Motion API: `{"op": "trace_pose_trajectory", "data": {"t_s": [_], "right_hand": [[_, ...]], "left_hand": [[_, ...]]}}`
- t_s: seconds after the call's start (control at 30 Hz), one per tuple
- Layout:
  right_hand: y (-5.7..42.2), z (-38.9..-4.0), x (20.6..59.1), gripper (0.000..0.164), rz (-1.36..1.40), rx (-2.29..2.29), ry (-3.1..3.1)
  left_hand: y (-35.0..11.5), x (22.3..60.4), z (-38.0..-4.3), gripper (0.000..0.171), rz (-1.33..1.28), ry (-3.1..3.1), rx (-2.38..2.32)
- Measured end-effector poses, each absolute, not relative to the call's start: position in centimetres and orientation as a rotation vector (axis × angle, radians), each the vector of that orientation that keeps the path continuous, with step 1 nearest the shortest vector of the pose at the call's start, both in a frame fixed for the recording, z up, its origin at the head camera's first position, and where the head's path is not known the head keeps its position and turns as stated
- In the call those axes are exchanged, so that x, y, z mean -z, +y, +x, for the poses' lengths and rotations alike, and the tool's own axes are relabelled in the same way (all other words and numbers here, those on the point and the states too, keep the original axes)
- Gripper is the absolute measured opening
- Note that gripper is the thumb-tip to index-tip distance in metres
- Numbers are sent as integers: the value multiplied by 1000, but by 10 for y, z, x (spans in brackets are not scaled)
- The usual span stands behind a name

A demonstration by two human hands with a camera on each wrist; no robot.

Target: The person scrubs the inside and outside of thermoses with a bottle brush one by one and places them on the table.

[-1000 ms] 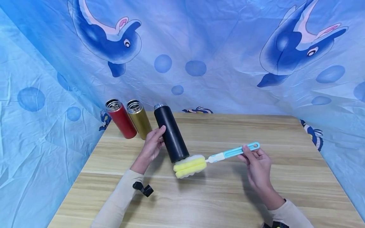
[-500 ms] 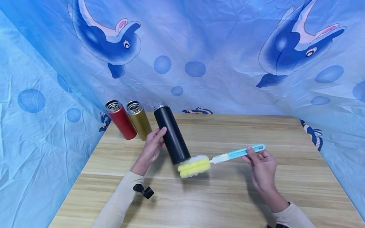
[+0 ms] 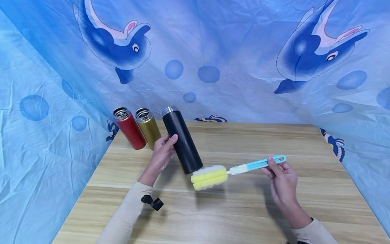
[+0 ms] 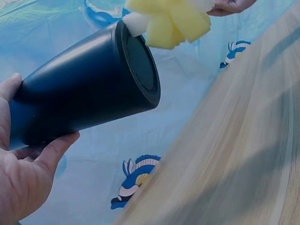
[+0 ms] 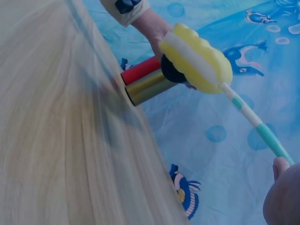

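My left hand [image 3: 162, 151] grips a black vacuum flask [image 3: 183, 142] around its middle, holding it tilted above the table with its steel mouth away from me. The flask's base [image 4: 140, 65] shows in the left wrist view. Between thumb and fingers, my right hand [image 3: 283, 181] pinches the turquoise-and-white handle [image 3: 257, 164] of a bottle brush. Its yellow and white sponge head [image 3: 210, 178] is right beside the flask's base and overlaps it in the right wrist view.
A red flask [image 3: 130, 130] and a gold flask [image 3: 149, 128], both without lids, stand upright at the table's back left. The wooden table [image 3: 243, 210] ends at a blue dolphin-print cloth [image 3: 231, 98] hanging behind and at the sides.
My right hand has drawn the bottle brush a little to the right. The black flask has shifted slightly, its mouth moving a bit up and left in the head view.
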State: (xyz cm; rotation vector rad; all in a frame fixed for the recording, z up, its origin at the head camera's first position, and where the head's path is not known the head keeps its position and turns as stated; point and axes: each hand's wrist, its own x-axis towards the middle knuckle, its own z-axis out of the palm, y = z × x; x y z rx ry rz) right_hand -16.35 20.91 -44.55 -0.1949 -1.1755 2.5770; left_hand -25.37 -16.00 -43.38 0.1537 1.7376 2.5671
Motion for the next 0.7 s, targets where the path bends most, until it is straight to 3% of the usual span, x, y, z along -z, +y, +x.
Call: {"op": "trace_pose_trajectory", "data": {"t_s": [0.5,0.7], "right_hand": [[242,-162,435,3,-283,-2534,-970],[257,-167,431,12,-392,-2482,-959]], "left_hand": [[-173,431,-256,50,107,2117,-2412],[-177,428,-265,54,144,2277,-2356]]}}
